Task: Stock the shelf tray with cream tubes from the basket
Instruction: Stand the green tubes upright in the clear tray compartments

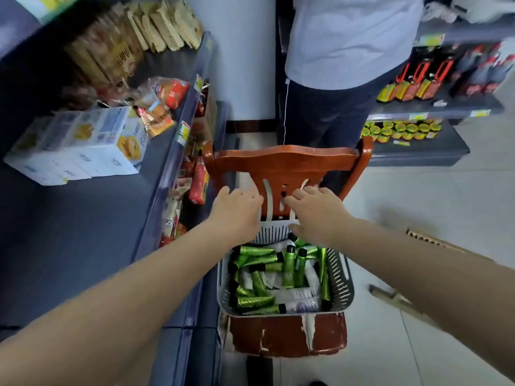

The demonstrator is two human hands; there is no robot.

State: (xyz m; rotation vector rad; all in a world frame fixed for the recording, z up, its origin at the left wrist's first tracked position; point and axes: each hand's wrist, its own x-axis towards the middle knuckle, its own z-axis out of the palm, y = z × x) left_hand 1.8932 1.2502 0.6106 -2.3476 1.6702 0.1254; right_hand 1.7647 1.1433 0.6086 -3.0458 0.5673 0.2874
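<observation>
A basket (341,285) sits on the seat of a red wooden chair (287,338), its near rim just short of the seat's chipped front edge. It holds a loose heap of tubes (257,300), green ones with black caps mixed with white ones, lying in all directions. No tube is in either hand.

Both forearms reach over the basket toward its far end. The left hand (237,210) is beyond the far left corner of the basket, fingers spread toward the chair back; it seems to touch a white slotted piece there, but the contact is blurred. The right hand (315,213) is beside it at the far right, fingers loosely curled over the basket's far rim, with the thumb down near the topmost tubes. The hands are apart, with a narrow gap between them; whether either grips anything cannot be told.

The chair's left side stands close against the front edge of a shelf (83,232), whose near part is bare. White boxes (78,146) and bagged snacks (158,104) lie farther back on it. To the right of the chair is tiled floor (418,204).

Behind the chair back a person (345,51) stands, and farther right are more shelves with bottles (418,79) and tins (401,130).
</observation>
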